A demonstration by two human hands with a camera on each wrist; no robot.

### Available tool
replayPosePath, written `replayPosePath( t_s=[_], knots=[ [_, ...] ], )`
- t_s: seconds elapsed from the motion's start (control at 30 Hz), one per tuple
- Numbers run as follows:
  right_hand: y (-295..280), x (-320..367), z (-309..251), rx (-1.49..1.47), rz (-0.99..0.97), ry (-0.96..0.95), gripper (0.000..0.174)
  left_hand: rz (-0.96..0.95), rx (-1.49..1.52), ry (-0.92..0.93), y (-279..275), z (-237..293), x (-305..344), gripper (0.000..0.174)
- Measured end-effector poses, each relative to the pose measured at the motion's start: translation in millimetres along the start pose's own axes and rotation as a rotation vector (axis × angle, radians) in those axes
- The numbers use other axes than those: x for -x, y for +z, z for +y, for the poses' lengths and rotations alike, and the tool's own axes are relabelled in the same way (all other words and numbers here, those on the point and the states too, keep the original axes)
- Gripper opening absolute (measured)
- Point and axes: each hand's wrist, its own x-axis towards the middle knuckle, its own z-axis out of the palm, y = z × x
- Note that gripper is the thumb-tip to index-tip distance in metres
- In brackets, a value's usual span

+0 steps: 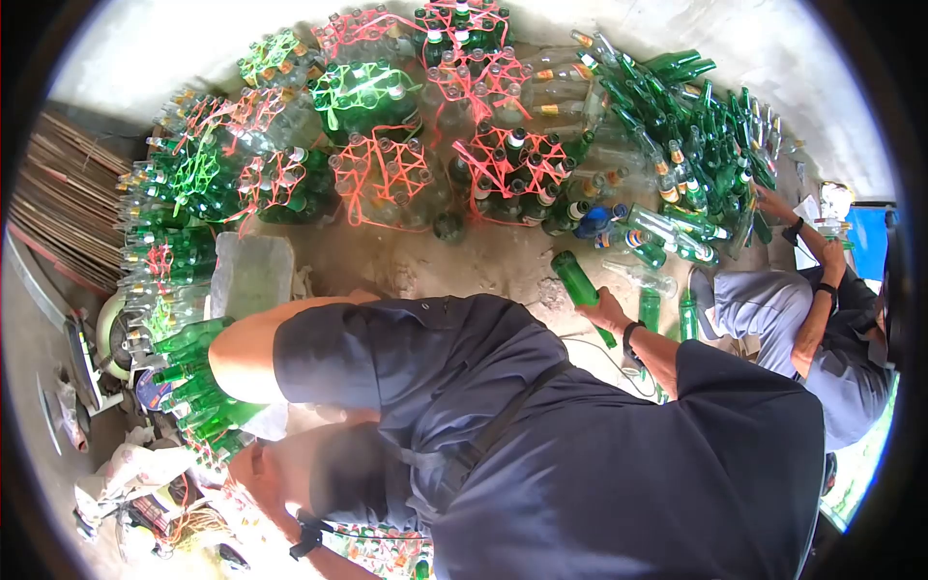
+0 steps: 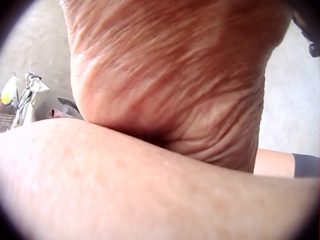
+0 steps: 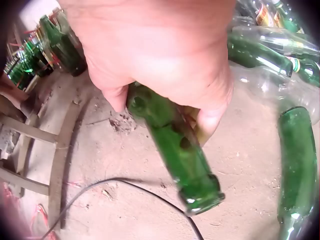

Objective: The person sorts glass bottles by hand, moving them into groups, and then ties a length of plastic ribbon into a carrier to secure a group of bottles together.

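Resting my left hand [image 1: 256, 476] on my bare leg [image 2: 110, 175], heel of the palm in contact; fingers don't show, so can't tell if relaxed or curled. It's well apart from the held bottle. Further right: upright bundle of dark green glass bottles laced with pink-red strap [image 1: 519, 179]. Next, the one that matters: slim green glass bottle [image 1: 576, 277], over the bare dirt-strewn floor [image 3: 245, 175], neck end grasped by my right hand [image 1: 606, 312], thumb one side, fingers the other. Long axis in head view: base up-left, roughly bundle-side; mouth down-right. Right is the near hand by far. Far right: loose green glass bottle [image 3: 298, 160] lying beside, not touched.
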Motion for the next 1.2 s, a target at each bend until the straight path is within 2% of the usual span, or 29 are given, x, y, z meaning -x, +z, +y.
replayPosePath(
  t_s=[0.03,0.1,0.13,0.17,0.23,0.3,0.37,0.4,0.5,0.57,0.63,0.77,1.1,1.2],
  knots=[
    [-11.7,4.6,-10.3,0.004,0.0,0.002,0.069,0.007,-0.001,0.014,0.7,-2.0,-0.6,0.025],
    [-34.8,10.9,-32.8,-0.56,-0.247,0.286,0.064,0.016,0.003,0.028,1.7,-0.8,-0.2,0.024],
    [-42.6,10.1,-36.5,-0.728,-0.34,0.341,0.055,0.013,-0.01,0.007,0.5,1.7,-0.5,0.024],
    [-43.4,3.2,-32.3,-0.728,-0.337,0.336,0.055,0.011,-0.022,-0.013,-1.2,5.2,-1.3,0.024],
    [-50.3,-7.9,-33.1,-1.08,-0.466,0.365,0.05,0.041,-0.005,-0.011,-3.9,16.9,0.6,0.024],
    [-61.7,-12.1,-37.8,-1.172,-0.441,0.373,0.045,0.064,0.008,-0.011,-7.5,24.4,1.3,0.025],
    [-75.9,-17.5,-48.2,-1.36,-0.524,0.48,0.042,0.067,0.043,0.022,-9.0,27.0,3.4,0.025],
    [-79.9,-20.4,-49.4,-1.449,-0.592,0.463,0.042,0.067,0.043,0.018,-9.2,24.7,4.8,0.025],
    [-85.2,-33.6,-56.3,-1.603,-0.618,0.535,0.044,0.061,0.041,0.034,-9.2,22.7,4.6,0.026],
    [-87.0,-40.7,-60.1,-1.61,-0.591,0.511,0.046,0.046,0.061,-0.008,-12.3,28.2,5.2,0.026],
    [-91.3,-46.2,-65.1,-1.696,-0.559,0.603,0.048,0.046,0.042,-0.014,-12.3,26.9,4.6,0.024],
    [-96.0,-52.8,-70.2,-1.748,-0.493,0.605,0.049,0.058,0.026,0.003,-8.3,20.7,4.8,0.022],
    [-89.9,-48.0,-70.2,-1.772,-0.364,0.537,0.058,0.004,-0.02,-0.047,-17.1,35.2,1.8,0.023],
    [-86.2,-41.9,-65.4,-1.774,-0.384,0.465,0.058,0.045,-0.067,0.039,-13.0,30.1,0.1,0.024]
  ],
)
